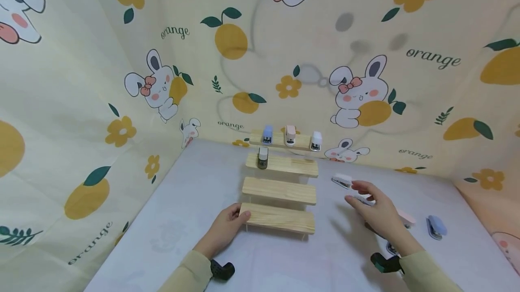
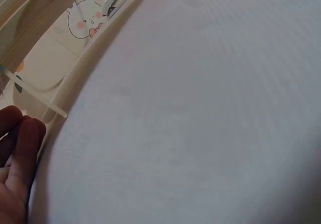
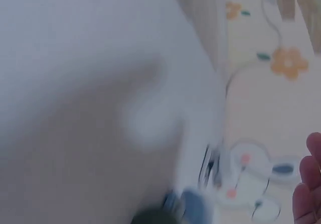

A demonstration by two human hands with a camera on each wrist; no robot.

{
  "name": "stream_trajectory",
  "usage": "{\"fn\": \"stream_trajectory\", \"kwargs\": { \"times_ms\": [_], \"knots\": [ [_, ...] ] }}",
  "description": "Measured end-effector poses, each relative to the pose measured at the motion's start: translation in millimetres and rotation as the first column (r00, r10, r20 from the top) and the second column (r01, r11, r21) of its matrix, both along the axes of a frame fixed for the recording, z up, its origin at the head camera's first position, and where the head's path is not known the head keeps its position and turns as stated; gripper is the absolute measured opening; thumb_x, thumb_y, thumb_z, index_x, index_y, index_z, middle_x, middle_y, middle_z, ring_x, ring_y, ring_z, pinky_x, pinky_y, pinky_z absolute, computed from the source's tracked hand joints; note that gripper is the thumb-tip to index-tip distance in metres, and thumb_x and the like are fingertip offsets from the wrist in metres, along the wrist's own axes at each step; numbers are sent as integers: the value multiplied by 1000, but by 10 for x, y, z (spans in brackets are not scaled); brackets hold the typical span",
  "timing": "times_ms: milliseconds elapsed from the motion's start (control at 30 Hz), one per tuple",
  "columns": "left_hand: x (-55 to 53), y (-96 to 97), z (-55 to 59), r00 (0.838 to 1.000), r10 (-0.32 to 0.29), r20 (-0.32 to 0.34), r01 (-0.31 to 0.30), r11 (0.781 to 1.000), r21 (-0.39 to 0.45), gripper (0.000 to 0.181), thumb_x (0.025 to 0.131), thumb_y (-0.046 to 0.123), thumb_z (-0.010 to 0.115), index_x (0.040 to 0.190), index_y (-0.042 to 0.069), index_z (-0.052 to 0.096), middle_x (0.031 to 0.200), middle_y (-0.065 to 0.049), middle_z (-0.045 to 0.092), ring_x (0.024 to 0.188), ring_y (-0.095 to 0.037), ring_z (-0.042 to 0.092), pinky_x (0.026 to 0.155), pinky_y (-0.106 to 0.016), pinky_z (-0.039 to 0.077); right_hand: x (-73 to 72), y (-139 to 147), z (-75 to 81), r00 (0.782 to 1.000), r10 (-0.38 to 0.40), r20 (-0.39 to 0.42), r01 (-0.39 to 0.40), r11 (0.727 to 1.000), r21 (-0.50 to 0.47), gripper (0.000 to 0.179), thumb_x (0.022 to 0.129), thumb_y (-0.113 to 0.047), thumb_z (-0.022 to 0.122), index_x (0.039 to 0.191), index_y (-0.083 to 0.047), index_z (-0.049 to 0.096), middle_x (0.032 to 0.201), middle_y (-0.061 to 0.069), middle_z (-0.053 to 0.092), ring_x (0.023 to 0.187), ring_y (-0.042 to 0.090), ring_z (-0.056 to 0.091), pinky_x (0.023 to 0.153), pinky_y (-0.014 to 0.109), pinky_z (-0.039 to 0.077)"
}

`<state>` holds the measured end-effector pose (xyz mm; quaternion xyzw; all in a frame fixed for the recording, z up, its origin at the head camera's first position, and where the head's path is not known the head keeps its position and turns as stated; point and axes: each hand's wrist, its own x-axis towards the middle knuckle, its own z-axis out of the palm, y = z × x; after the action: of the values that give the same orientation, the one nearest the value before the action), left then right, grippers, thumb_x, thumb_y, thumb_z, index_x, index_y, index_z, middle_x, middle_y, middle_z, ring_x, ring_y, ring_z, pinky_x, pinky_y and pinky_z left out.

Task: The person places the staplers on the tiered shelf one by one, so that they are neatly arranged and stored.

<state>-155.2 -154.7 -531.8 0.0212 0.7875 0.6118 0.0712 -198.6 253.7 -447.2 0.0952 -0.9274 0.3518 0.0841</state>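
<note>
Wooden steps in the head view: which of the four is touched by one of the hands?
The lowest step, nearest the person: the left hand grips its left end, while neither hand touches the three higher steps.

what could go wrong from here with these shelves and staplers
1. The left grip holds the end of the lowest wooden shelf; a tug might shake whatever is joined to it.
2. The white stapler sits near the right end of the top shelf, so a bump could tip it off.
3. The right grip hovers close to a loose white stapler; a clumsy reach may push it away.
</note>
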Motion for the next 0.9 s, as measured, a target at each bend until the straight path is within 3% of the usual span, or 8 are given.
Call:
{"fn": "stream_trajectory", "kwargs": {
  "times_ms": [167, 433, 633, 767, 900],
  "knots": [
    [-8, 1, -46, 1000, -5, 4, 5, 1000, -5, 67, 91, 54, 59, 137, 6, 50, 130, -8, 59, 121, -20, 54, 104, -42, 41, 57, 326, -80, 998, -22, 58, 19, 999, 41, 66, 90, -50, 64, 139, -9, 47, 132, 16, 54, 117, 33, 47, 87, 45, 39],
    [-22, -13, -31, 1000, -3, -1, 3, 1000, 2, 66, 92, 52, 59, 138, 5, 49, 130, -10, 59, 120, -21, 55, 103, -42, 42, 193, 703, -248, 980, -76, 181, 68, 996, 51, 71, 91, -51, 61, 141, -4, 43, 136, 22, 49, 120, 38, 43, 86, 43, 41],
    [-34, -12, -61, 1000, -12, 16, 12, 1000, 21, 68, 90, 56, 59, 137, 7, 50, 127, -6, 61, 115, -17, 57, 100, -38, 45, 323, 909, -353, 923, -129, 362, 128, 991, 28, 90, 88, -63, 56, 146, 2, 31, 144, 30, 36, 125, 45, 36, 92, 59, 40],
    [-40, -12, -71, 1000, -12, 12, 12, 999, 30, 68, 90, 55, 60, 136, 6, 51, 125, -6, 61, 114, -16, 58, 98, -36, 47, 350, 1014, -421, 889, -151, 432, 144, 988, 48, 96, 86, -66, 56, 147, 3, 28, 144, 32, 35, 120, 42, 43, 85, 46, 50],
    [-37, -15, -70, 1000, -17, 3, 17, 999, 45, 67, 91, 52, 61, 136, 3, 50, 126, -9, 61, 115, -18, 58, 99, -36, 46, 327, 1081, -478, 837, -129, 531, 133, 991, 31, 99, 86, -66, 57, 148, 4, 24, 143, 31, 34, 115, 36, 46, 80, 34, 51]
  ]
}}
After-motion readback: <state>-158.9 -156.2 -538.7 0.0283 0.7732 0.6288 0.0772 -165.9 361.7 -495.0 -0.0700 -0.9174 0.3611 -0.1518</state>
